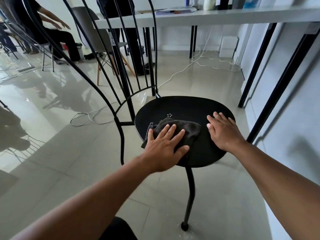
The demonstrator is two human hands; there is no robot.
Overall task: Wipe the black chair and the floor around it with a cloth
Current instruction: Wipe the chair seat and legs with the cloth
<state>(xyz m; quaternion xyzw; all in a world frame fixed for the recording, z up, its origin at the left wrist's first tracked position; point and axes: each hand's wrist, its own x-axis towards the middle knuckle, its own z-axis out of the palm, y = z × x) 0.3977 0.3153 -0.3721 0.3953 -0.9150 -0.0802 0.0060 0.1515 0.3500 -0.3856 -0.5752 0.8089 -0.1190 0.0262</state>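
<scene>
On the round seat of the black chair (187,108), a crumpled dark cloth (188,130) lies under the left hand (164,146), fingers straight and spread, pressing it flat. The right hand (223,132) rests just beside it, fingers straight, holding nothing. Glossy pale floor tiles (69,161) carry white cables (190,64); a white desk (225,16) stands behind.

Counted: one black chair (187,108) with a round seat; one dark cloth (188,131) on it; two hands, left hand (164,148) and right hand (223,132). One grey chair (90,26) is noted behind, one white table (216,18), one seated person (57,33).
</scene>
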